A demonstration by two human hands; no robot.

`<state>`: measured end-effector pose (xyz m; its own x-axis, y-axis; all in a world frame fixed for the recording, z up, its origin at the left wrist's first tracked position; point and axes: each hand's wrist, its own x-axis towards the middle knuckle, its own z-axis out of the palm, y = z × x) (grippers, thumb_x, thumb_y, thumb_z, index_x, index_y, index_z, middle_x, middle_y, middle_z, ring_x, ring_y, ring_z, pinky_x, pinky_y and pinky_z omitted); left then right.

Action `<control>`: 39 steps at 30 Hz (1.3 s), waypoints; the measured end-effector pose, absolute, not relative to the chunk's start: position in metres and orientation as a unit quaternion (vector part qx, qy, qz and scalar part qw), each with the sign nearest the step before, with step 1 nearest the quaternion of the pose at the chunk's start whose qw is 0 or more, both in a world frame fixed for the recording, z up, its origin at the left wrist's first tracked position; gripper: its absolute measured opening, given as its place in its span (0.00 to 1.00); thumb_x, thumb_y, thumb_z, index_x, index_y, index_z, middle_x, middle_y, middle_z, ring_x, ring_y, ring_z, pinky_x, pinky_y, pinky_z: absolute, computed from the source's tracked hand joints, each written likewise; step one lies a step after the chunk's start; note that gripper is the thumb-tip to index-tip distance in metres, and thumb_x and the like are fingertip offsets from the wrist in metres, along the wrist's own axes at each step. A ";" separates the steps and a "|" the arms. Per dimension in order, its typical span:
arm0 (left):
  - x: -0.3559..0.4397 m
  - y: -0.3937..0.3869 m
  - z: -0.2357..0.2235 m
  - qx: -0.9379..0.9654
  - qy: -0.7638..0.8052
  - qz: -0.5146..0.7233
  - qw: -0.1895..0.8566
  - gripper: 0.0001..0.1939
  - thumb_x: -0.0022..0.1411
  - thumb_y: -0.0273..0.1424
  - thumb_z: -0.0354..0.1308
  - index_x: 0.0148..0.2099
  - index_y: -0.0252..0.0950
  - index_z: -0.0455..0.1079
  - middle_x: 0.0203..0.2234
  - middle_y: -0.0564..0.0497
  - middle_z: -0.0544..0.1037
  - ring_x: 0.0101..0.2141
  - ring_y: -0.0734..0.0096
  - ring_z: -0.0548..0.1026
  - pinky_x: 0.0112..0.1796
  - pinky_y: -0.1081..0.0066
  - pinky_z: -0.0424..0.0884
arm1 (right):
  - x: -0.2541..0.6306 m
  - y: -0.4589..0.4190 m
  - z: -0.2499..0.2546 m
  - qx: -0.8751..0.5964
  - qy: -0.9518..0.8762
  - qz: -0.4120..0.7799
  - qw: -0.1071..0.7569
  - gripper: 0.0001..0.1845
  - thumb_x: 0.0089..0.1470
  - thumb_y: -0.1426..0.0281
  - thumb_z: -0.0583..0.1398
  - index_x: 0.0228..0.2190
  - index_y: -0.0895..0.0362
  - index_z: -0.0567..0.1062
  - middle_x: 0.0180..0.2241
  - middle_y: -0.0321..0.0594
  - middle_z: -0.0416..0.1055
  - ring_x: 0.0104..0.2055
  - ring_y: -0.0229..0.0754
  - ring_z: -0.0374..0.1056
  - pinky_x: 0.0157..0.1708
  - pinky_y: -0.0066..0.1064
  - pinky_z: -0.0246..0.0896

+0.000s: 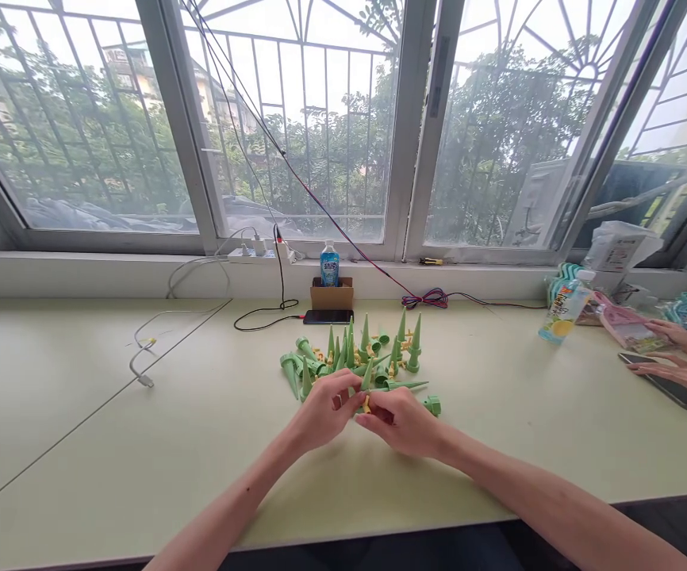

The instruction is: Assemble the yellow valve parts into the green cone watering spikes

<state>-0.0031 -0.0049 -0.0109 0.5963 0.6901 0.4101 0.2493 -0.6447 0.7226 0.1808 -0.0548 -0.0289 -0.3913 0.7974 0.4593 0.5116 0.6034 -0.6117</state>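
Observation:
My left hand (pixel 324 411) and my right hand (pixel 400 419) meet over the pale green table (pixel 141 444), fingers pinched together on a small green spike with a yellow piece (pixel 366 404) between them. Just beyond my hands lies a heap of green cone-shaped spikes (pixel 352 357), some upright, some lying flat, mixed with small yellow parts. A single green cap (pixel 432 405) lies right of my right hand.
A blue-labelled bottle (pixel 329 265) stands in a cardboard holder (pixel 331 296) with a dark phone (pixel 328 316) in front. Cables (pixel 147 349) trail at left. At right, another person's hands (pixel 670 353) rest by a phone, a drink bottle (pixel 563 311) and packets.

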 end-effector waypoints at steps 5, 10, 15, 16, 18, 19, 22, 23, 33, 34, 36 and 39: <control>-0.006 -0.005 -0.012 0.858 0.269 0.347 0.267 0.11 0.68 0.34 0.51 0.34 0.36 0.67 0.29 0.52 0.67 0.25 0.77 0.64 0.25 0.76 0.64 | 0.181 -0.056 -0.028 -0.390 -0.816 0.191 0.382 0.21 0.62 0.64 0.56 0.22 0.54 0.53 0.18 0.26 0.46 0.21 0.32 0.42 0.22 0.26 0.41; -0.009 -0.006 -0.013 0.870 0.264 0.372 0.185 0.08 0.69 0.33 0.50 0.35 0.37 0.62 0.30 0.54 0.64 0.23 0.78 0.62 0.27 0.75 0.63 | 0.180 -0.056 -0.028 -0.387 -0.814 0.181 0.394 0.20 0.61 0.67 0.55 0.22 0.54 0.50 0.18 0.25 0.43 0.21 0.33 0.38 0.22 0.26 0.39; -0.011 -0.006 -0.014 0.873 0.266 0.378 0.154 0.10 0.68 0.33 0.50 0.33 0.37 0.59 0.29 0.55 0.63 0.22 0.78 0.60 0.26 0.75 0.61 | 0.181 -0.054 -0.028 -0.395 -0.812 0.167 0.397 0.20 0.62 0.67 0.53 0.22 0.54 0.50 0.17 0.26 0.44 0.21 0.33 0.38 0.22 0.27 0.39; -0.011 -0.006 -0.013 0.873 0.266 0.381 0.150 0.10 0.68 0.33 0.50 0.33 0.37 0.58 0.28 0.55 0.63 0.22 0.78 0.60 0.26 0.75 0.60 | 0.181 -0.054 -0.028 -0.397 -0.811 0.167 0.395 0.20 0.62 0.66 0.53 0.22 0.54 0.50 0.17 0.26 0.44 0.21 0.33 0.38 0.22 0.27 0.39; -0.012 -0.007 -0.012 0.872 0.263 0.388 0.139 0.10 0.67 0.32 0.51 0.32 0.37 0.58 0.27 0.55 0.63 0.22 0.78 0.60 0.25 0.75 0.60 | 0.181 -0.054 -0.028 -0.400 -0.810 0.168 0.395 0.20 0.62 0.66 0.54 0.22 0.54 0.50 0.17 0.26 0.44 0.21 0.33 0.38 0.21 0.27 0.39; -0.013 -0.007 -0.010 0.873 0.261 0.391 0.133 0.10 0.66 0.32 0.52 0.31 0.37 0.59 0.26 0.55 0.63 0.22 0.78 0.60 0.25 0.75 0.60 | 0.180 -0.054 -0.028 -0.401 -0.808 0.170 0.397 0.21 0.62 0.65 0.54 0.22 0.54 0.51 0.17 0.26 0.44 0.21 0.33 0.39 0.21 0.27 0.39; -0.015 -0.008 -0.008 0.870 0.265 0.401 0.113 0.09 0.65 0.31 0.53 0.31 0.37 0.61 0.25 0.55 0.63 0.21 0.77 0.59 0.24 0.75 0.59 | 0.180 -0.054 -0.027 -0.405 -0.800 0.176 0.406 0.21 0.62 0.64 0.54 0.21 0.54 0.53 0.17 0.27 0.46 0.21 0.33 0.40 0.21 0.26 0.40; -0.016 -0.008 -0.007 0.866 0.272 0.407 0.104 0.09 0.65 0.32 0.53 0.31 0.37 0.61 0.24 0.55 0.63 0.21 0.77 0.59 0.24 0.75 0.59 | 0.180 -0.054 -0.027 -0.407 -0.798 0.178 0.408 0.20 0.62 0.63 0.54 0.21 0.54 0.55 0.17 0.27 0.46 0.21 0.33 0.40 0.21 0.26 0.41; -0.020 -0.006 -0.006 0.803 0.338 0.490 0.035 0.10 0.62 0.33 0.56 0.30 0.38 0.60 0.16 0.60 0.59 0.17 0.79 0.57 0.22 0.77 0.59 | 0.179 -0.052 -0.029 -0.424 -0.803 0.168 0.383 0.19 0.62 0.64 0.56 0.21 0.56 0.60 0.17 0.27 0.52 0.20 0.32 0.45 0.23 0.25 0.44; -0.022 -0.008 -0.002 0.797 0.348 0.493 0.039 0.10 0.62 0.34 0.55 0.30 0.39 0.59 0.16 0.60 0.60 0.17 0.79 0.57 0.22 0.77 0.59 | 0.179 -0.052 -0.029 -0.424 -0.805 0.166 0.379 0.19 0.62 0.63 0.56 0.21 0.56 0.60 0.17 0.27 0.52 0.20 0.32 0.45 0.23 0.25 0.44; -0.027 -0.013 0.009 0.792 0.377 0.477 0.059 0.12 0.62 0.36 0.55 0.29 0.39 0.59 0.17 0.59 0.62 0.18 0.78 0.59 0.22 0.77 0.59 | 0.179 -0.052 -0.029 -0.426 -0.808 0.163 0.373 0.19 0.62 0.63 0.56 0.21 0.56 0.61 0.16 0.27 0.51 0.20 0.32 0.45 0.23 0.25 0.44; -0.041 -0.022 0.026 0.790 0.430 0.424 0.103 0.12 0.63 0.39 0.55 0.30 0.38 0.62 0.16 0.58 0.65 0.18 0.76 0.61 0.23 0.76 0.60 | 0.180 -0.051 -0.031 -0.428 -0.810 0.158 0.370 0.19 0.63 0.64 0.56 0.21 0.56 0.62 0.16 0.27 0.51 0.20 0.32 0.45 0.23 0.25 0.44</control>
<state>-0.0408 -0.0217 0.0260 0.2709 0.7671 0.5815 0.5923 -0.6090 0.5275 0.1798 -0.0511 -0.0307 -0.3611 0.8090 0.4637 0.5762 0.5846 -0.5712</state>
